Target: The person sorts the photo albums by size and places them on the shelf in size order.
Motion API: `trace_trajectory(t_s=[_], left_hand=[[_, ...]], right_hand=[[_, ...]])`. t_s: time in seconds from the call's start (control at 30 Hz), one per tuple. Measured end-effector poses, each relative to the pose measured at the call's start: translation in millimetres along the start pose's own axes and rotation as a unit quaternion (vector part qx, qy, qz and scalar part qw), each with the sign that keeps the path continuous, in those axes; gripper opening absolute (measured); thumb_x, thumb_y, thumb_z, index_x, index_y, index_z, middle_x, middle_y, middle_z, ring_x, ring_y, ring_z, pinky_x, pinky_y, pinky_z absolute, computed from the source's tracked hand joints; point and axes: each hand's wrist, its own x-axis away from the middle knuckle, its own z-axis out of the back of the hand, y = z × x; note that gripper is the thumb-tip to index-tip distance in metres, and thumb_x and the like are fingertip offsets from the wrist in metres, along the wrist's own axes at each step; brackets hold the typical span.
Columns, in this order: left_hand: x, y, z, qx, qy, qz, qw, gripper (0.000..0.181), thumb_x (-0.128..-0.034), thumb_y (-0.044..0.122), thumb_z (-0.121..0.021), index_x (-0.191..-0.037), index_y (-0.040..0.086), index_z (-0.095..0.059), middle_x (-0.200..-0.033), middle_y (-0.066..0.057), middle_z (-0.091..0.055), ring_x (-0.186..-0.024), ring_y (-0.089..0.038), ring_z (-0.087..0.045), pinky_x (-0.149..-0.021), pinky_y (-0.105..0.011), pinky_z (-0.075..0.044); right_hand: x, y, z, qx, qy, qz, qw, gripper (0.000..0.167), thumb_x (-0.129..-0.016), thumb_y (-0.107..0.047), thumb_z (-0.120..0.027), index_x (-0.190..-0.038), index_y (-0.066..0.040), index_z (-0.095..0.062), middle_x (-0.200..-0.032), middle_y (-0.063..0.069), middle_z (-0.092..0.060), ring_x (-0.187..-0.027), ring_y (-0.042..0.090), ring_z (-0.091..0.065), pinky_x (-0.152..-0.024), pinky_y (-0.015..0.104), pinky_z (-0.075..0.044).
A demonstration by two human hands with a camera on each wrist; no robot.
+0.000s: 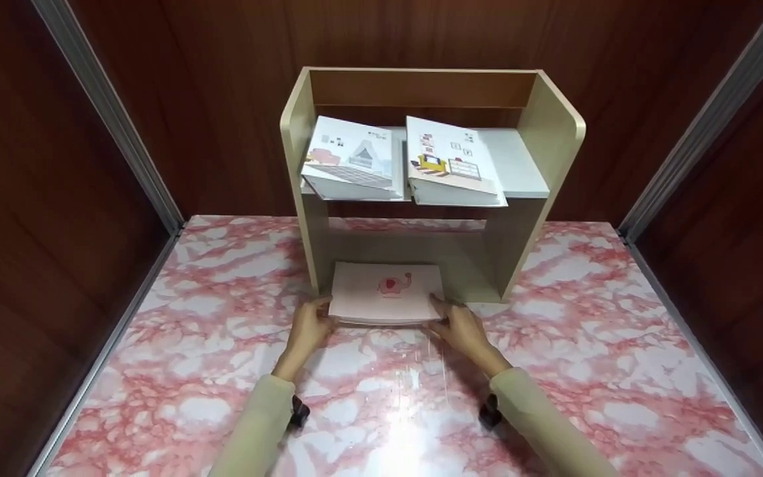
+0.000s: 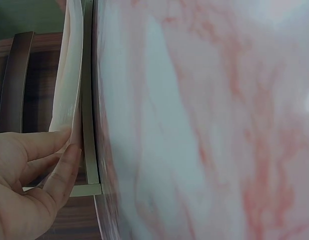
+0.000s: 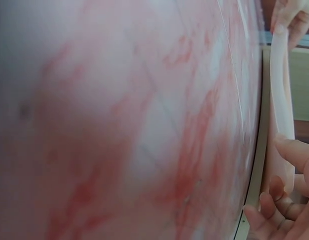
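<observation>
A pale pink softcover notebook (image 1: 361,291) with a red elephant on its cover lies flat at the front of the shelf's lower level, its near edge jutting past the board. My left hand (image 1: 310,326) pinches its near left corner between thumb and fingers; the left wrist view shows the notebook's layered edge (image 2: 69,90) there. At the near right corner, my right hand (image 1: 462,328) pinches it too, thumb on one face and fingers at the other in the right wrist view. Whether it is one notebook or a thin stack, I cannot tell.
A two-level wooden desktop shelf (image 1: 563,142) stands on the pink marbled table (image 1: 222,371). On its upper level lean two thick white binders, one with a tent picture (image 1: 355,156), one with a yellow armchair (image 1: 451,159). Dark wood panels (image 1: 37,199) enclose the sides and back.
</observation>
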Motion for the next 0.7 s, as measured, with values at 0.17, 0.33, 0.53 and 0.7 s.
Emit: trace_trajectory(t_s=[0.17,0.33,0.53,0.7], left_hand=[[-2.6,2.0,0.8,0.021,-0.014,0.026,0.9993,0.041,-0.0741,-0.012,-0.063,-0.115,-0.015,-0.057,-0.095,-0.027,-0.064,-0.075,-0.030,-0.065,-0.053,-0.026,-0.053],[-5.0,1.9,1.4,0.018,-0.010,0.016,0.9997,0.039,-0.0735,-0.014,-0.061,-0.113,-0.015,-0.058,-0.095,-0.028,-0.064,-0.080,-0.033,-0.065,-0.059,-0.031,-0.056],[-4.5,1.3,1.2,0.024,-0.013,0.025,0.9993,0.039,-0.0744,-0.013,-0.063,-0.113,-0.016,-0.058,-0.091,-0.028,-0.065,-0.076,-0.032,-0.065,-0.055,-0.029,-0.055],[-5.2,0.2,1.8,0.027,-0.013,0.025,0.9992,0.038,-0.0749,-0.013,-0.063,-0.112,-0.016,-0.058,-0.089,-0.027,-0.065,-0.076,-0.032,-0.064,-0.058,-0.032,-0.055]], right_hand=[[0.3,-0.1,2.9,0.016,-0.032,0.008,0.9993,0.061,-0.085,-0.029,-0.067,-0.137,-0.007,-0.045,-0.105,0.020,-0.061,-0.077,0.020,-0.062,-0.062,0.036,-0.050],[0.2,-0.5,4.2,0.026,-0.039,0.015,0.9988,0.057,-0.087,-0.025,-0.065,-0.137,-0.007,-0.045,-0.091,0.014,-0.060,-0.073,0.019,-0.058,-0.059,0.035,-0.047],[-1.5,0.7,3.4,0.011,-0.034,0.015,0.9992,0.055,-0.086,-0.020,-0.067,-0.135,-0.005,-0.047,-0.083,0.010,-0.058,-0.065,0.012,-0.055,-0.055,0.029,-0.043],[-3.4,-0.3,3.4,0.000,-0.040,-0.001,0.9992,0.056,-0.085,-0.021,-0.067,-0.136,-0.006,-0.047,-0.064,0.001,-0.055,-0.055,0.008,-0.047,-0.050,0.027,-0.038]])
